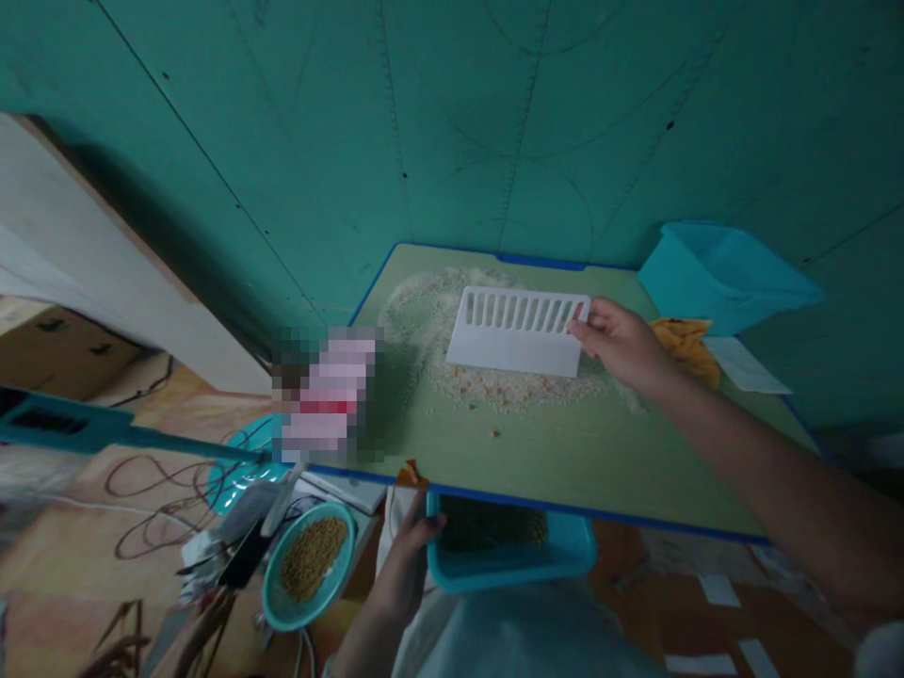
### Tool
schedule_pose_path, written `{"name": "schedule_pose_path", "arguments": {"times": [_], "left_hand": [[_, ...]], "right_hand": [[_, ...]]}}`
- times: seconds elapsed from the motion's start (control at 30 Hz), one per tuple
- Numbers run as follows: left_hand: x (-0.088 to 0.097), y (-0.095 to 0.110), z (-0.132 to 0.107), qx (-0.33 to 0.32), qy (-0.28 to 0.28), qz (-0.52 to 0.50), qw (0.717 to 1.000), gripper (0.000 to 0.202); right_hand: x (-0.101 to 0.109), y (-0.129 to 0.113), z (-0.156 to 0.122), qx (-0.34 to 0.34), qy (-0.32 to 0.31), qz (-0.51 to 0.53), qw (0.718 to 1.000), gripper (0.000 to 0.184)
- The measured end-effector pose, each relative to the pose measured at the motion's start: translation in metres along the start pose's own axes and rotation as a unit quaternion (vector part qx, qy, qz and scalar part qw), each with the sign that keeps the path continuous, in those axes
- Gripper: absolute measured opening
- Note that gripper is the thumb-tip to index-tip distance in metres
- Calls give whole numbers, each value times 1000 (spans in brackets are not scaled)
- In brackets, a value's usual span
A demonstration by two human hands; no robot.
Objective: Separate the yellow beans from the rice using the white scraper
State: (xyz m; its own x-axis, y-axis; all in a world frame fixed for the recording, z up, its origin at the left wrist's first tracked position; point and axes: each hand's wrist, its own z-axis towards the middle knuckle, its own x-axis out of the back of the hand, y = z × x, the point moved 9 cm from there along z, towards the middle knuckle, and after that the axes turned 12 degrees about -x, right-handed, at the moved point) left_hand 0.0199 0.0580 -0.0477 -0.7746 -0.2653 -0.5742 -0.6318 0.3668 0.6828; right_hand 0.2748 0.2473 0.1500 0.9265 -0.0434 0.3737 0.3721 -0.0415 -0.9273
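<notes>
My right hand (614, 344) grips the right end of a white slotted plastic panel (515, 356), with fingers through its slots. The panel stands tilted on the tabletop, its lower edge in a spread of pale grains (487, 388) mixed with orange-brown bits. Below the table's front edge, my left hand (404, 560) has its thumb over the left rim of a teal rectangular basin (523, 573) and its fingers partly hidden. Dark contents and some small light pieces show inside the basin.
A green table (607, 471) with blue edging stands against a green wall. At its right are a teal bin (720, 282), an orange cloth (685, 344) and white paper (745, 365). A teal bowl of tan pellets (314, 560) is lower left, near another person's hand (194, 626).
</notes>
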Motion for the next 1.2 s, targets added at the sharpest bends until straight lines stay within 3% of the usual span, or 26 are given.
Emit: {"name": "schedule_pose_path", "arguments": {"times": [0.6,0.83,1.03,1.2], "left_hand": [[4,-3,-1,7,7,4,1000,62],[14,-3,3,-15,49,21,998,68],[0,1,-1,-5,9,3,1000,63],[2,1,-1,-10,11,13,1000,62]], "right_hand": [[-13,-4,-16,7,-31,4,999,15],[-7,-5,-22,5,-27,7,1000,13],[-19,-3,-26,-2,-44,14,999,10],[-14,-2,-32,-9,-39,23,999,9]]}}
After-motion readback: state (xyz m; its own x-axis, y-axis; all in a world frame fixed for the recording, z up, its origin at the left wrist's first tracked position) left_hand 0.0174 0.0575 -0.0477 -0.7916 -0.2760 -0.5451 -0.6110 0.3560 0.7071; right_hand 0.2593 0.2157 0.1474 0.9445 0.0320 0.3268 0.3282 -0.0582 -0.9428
